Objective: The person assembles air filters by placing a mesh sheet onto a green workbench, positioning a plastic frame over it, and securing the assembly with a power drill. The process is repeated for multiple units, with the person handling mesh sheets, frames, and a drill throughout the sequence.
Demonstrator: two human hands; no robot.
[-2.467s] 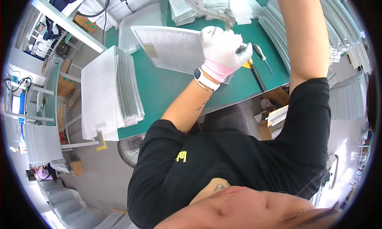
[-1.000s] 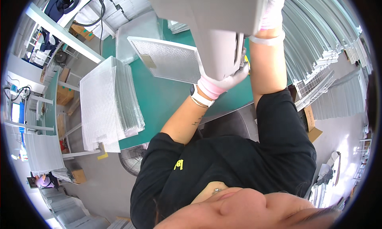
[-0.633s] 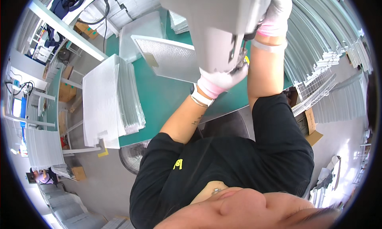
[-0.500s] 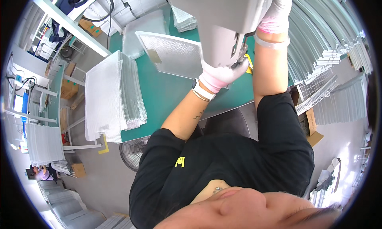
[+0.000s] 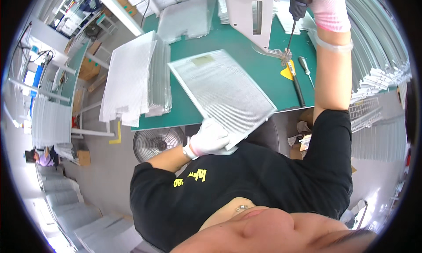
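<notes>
My left hand (image 5: 211,138), in a white glove, grips the near corner of a thin white-framed mesh panel (image 5: 228,88) close to my body. The panel lies tilted over the front edge of the green table (image 5: 187,116), with a beige patch at its far end. At the upper right, my right hand (image 5: 329,9) is raised, gloved, against a power screwdriver (image 5: 299,5); its fingers are mostly cut off or hidden. The long bit points down to a small metal fixture (image 5: 285,56) at the tip of a grey machine (image 5: 250,20).
A stack of mesh sheets (image 5: 136,77) stands at the table's left, with clear sheets (image 5: 184,18) behind. A yellow-and-black hand tool (image 5: 295,82) and a screwdriver (image 5: 304,65) lie at the right. Long white profiles (image 5: 378,37) fill the far right; a floor fan (image 5: 158,144) stands below.
My left hand has come away from the grey machine and drawn the panel toward my body. The view has shifted back, and the power screwdriver and its bit now show beside my right hand.
</notes>
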